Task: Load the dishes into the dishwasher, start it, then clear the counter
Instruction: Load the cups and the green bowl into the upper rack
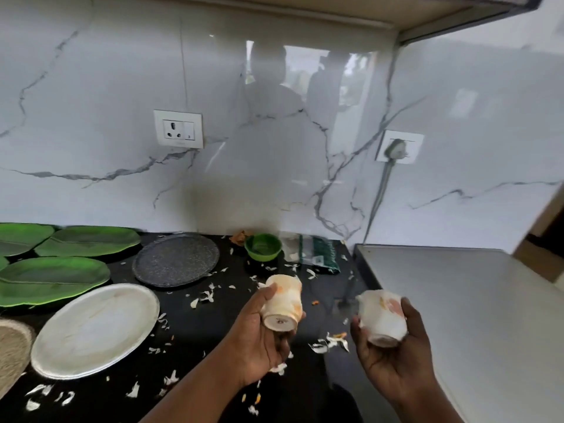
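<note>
My left hand [259, 337] grips a cream cup with orange blotches [282, 303], tipped so its base faces me. My right hand [393, 358] holds a second similar cup [381, 319], also tilted base toward me. Both cups hang above the black counter [189, 328]. On the counter to the left lie a silver round plate [94, 329], a dark speckled round plate [176, 259] and several green leaf-shaped plates [52, 277]. A small green bowl [263, 246] stands near the back wall. No dishwasher is in view.
White petal-like scraps [328, 346] litter the counter. A clear packet with green print [317, 254] lies by the bowl. A woven mat [12, 349] sits at the left edge. A white-topped surface [457, 300] fills the right. A plugged-in cable [383, 190] hangs down the marble wall.
</note>
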`<action>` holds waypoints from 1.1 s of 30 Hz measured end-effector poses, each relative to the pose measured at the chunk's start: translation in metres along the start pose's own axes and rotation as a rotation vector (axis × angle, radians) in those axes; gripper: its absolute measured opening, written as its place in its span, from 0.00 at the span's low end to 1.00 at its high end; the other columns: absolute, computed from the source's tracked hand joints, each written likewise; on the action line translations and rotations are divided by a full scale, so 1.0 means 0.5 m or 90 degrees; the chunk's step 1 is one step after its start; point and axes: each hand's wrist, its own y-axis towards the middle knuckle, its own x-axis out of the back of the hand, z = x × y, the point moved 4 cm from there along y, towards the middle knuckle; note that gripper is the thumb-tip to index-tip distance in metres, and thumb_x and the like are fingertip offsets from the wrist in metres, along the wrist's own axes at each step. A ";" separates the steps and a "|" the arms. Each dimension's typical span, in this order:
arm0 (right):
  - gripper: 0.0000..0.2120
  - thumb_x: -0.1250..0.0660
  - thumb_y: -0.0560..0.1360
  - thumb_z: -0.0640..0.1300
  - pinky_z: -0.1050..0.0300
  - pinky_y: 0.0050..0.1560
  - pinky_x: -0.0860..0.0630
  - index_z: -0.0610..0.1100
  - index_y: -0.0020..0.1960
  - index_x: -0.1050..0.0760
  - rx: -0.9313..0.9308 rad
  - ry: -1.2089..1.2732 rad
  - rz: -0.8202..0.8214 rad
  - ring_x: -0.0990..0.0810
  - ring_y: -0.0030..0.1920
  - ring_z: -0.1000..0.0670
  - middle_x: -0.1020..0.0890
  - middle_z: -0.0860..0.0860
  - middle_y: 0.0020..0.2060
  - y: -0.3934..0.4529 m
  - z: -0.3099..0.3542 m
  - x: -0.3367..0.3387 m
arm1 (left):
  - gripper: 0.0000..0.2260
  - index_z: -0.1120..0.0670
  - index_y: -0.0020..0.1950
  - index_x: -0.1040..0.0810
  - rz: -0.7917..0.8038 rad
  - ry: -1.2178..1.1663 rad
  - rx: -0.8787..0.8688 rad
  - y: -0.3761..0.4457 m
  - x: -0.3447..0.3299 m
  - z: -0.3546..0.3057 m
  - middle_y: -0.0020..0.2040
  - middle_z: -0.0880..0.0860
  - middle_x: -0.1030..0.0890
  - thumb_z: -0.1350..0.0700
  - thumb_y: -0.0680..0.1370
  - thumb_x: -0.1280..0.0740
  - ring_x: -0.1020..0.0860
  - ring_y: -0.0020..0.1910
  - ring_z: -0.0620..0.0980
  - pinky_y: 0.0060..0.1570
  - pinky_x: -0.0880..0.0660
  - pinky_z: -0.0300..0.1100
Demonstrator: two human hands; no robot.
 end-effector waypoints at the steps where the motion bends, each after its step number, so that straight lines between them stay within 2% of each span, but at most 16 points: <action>1: 0.37 0.14 0.40 0.46 0.51 0.34 0.19 0.40 0.49 0.18 -0.005 -0.002 -0.010 0.18 0.39 0.40 0.17 0.42 0.48 -0.030 0.000 0.012 | 0.26 0.61 0.58 0.21 0.025 0.011 0.029 -0.005 -0.009 0.021 0.45 0.57 0.18 0.42 0.70 0.32 0.24 0.34 0.50 0.30 0.32 0.37; 5: 0.42 0.17 0.44 0.43 0.48 0.36 0.19 0.39 0.57 0.24 0.030 0.010 -0.069 0.21 0.45 0.38 0.19 0.37 0.53 -0.154 0.026 0.070 | 0.27 0.64 0.58 0.21 0.116 0.054 0.112 -0.022 -0.091 0.124 0.46 0.60 0.19 0.44 0.69 0.32 0.20 0.42 0.57 0.36 0.25 0.43; 8: 0.43 0.18 0.46 0.41 0.48 0.38 0.19 0.37 0.60 0.25 0.084 0.023 -0.104 0.20 0.46 0.37 0.20 0.36 0.56 -0.243 0.074 0.109 | 0.25 0.64 0.57 0.23 0.169 0.110 0.142 -0.022 -0.165 0.202 0.45 0.60 0.19 0.47 0.68 0.31 0.19 0.39 0.55 0.35 0.25 0.41; 10: 0.44 0.19 0.47 0.40 0.46 0.44 0.19 0.36 0.62 0.26 0.138 0.039 -0.123 0.21 0.50 0.37 0.21 0.36 0.59 -0.305 0.122 0.142 | 0.25 0.63 0.57 0.22 0.203 0.155 0.166 -0.020 -0.222 0.260 0.46 0.61 0.19 0.49 0.66 0.29 0.19 0.39 0.55 0.36 0.26 0.42; 13: 0.41 0.19 0.47 0.39 0.43 0.52 0.22 0.36 0.60 0.25 0.204 0.056 -0.139 0.19 0.50 0.37 0.21 0.36 0.58 -0.397 0.195 0.197 | 0.21 0.65 0.52 0.19 0.252 0.212 0.204 -0.007 -0.302 0.353 0.45 0.61 0.20 0.55 0.62 0.27 0.20 0.38 0.56 0.37 0.27 0.42; 17: 0.33 0.18 0.45 0.40 0.43 0.54 0.24 0.35 0.49 0.18 0.261 0.056 -0.177 0.18 0.45 0.38 0.19 0.37 0.52 -0.534 0.292 0.309 | 0.23 0.64 0.55 0.24 0.270 0.269 0.260 0.018 -0.406 0.518 0.41 0.61 0.20 0.56 0.64 0.28 0.20 0.34 0.54 0.30 0.25 0.40; 20: 0.40 0.20 0.48 0.40 0.43 0.54 0.23 0.32 0.59 0.25 0.274 0.084 -0.257 0.19 0.48 0.37 0.21 0.35 0.55 -0.635 0.355 0.433 | 0.22 0.61 0.56 0.23 0.233 0.353 0.275 0.040 -0.470 0.667 0.41 0.59 0.19 0.55 0.65 0.27 0.22 0.32 0.52 0.28 0.27 0.38; 21: 0.40 0.21 0.52 0.40 0.42 0.53 0.22 0.32 0.62 0.27 0.269 0.087 -0.289 0.20 0.49 0.37 0.21 0.34 0.57 -0.659 0.368 0.467 | 0.22 0.60 0.57 0.23 0.212 0.390 0.274 0.048 -0.479 0.708 0.41 0.59 0.19 0.54 0.66 0.26 0.22 0.32 0.51 0.29 0.28 0.38; 23: 0.31 0.28 0.64 0.42 0.43 0.44 0.18 0.33 0.65 0.30 0.254 0.079 -0.373 0.19 0.48 0.37 0.22 0.33 0.58 -0.708 0.391 0.552 | 0.20 0.59 0.57 0.23 0.179 0.458 0.278 0.068 -0.494 0.804 0.38 0.57 0.19 0.52 0.69 0.25 0.23 0.30 0.50 0.31 0.32 0.38; 26: 0.24 0.31 0.69 0.46 0.53 0.30 0.20 0.37 0.61 0.27 0.191 0.052 -0.519 0.19 0.38 0.40 0.21 0.33 0.56 -0.758 0.392 0.661 | 0.16 0.59 0.56 0.23 0.100 0.556 0.304 0.097 -0.481 0.911 0.30 0.55 0.21 0.50 0.74 0.29 0.25 0.23 0.48 0.26 0.34 0.35; 28: 0.18 0.30 0.72 0.49 0.57 0.27 0.22 0.42 0.58 0.26 0.151 0.031 -0.615 0.20 0.37 0.40 0.21 0.34 0.54 -0.790 0.379 0.734 | 0.20 0.60 0.57 0.24 0.063 0.616 0.297 0.117 -0.461 0.959 0.29 0.55 0.22 0.49 0.72 0.26 0.26 0.23 0.49 0.25 0.34 0.35; 30: 0.19 0.29 0.72 0.51 0.58 0.24 0.24 0.42 0.57 0.26 0.097 -0.009 -0.698 0.22 0.35 0.41 0.22 0.35 0.50 -0.812 0.359 0.798 | 0.28 0.59 0.61 0.28 0.057 0.694 0.287 0.135 -0.448 0.992 0.32 0.57 0.22 0.46 0.69 0.24 0.28 0.22 0.49 0.23 0.37 0.34; 31: 0.22 0.28 0.71 0.52 0.59 0.23 0.26 0.40 0.58 0.26 0.067 -0.037 -0.725 0.24 0.31 0.43 0.22 0.35 0.48 -0.818 0.346 0.823 | 0.27 0.58 0.61 0.30 0.062 0.740 0.270 0.139 -0.444 0.998 0.36 0.57 0.22 0.47 0.69 0.24 0.28 0.22 0.48 0.23 0.37 0.34; 33: 0.26 0.27 0.71 0.53 0.61 0.21 0.31 0.36 0.60 0.27 0.002 -0.100 -0.762 0.28 0.22 0.46 0.22 0.36 0.39 -0.829 0.324 0.869 | 0.20 0.53 0.58 0.31 0.075 0.825 0.225 0.154 -0.445 1.008 0.41 0.55 0.23 0.52 0.72 0.25 0.27 0.28 0.46 0.22 0.34 0.34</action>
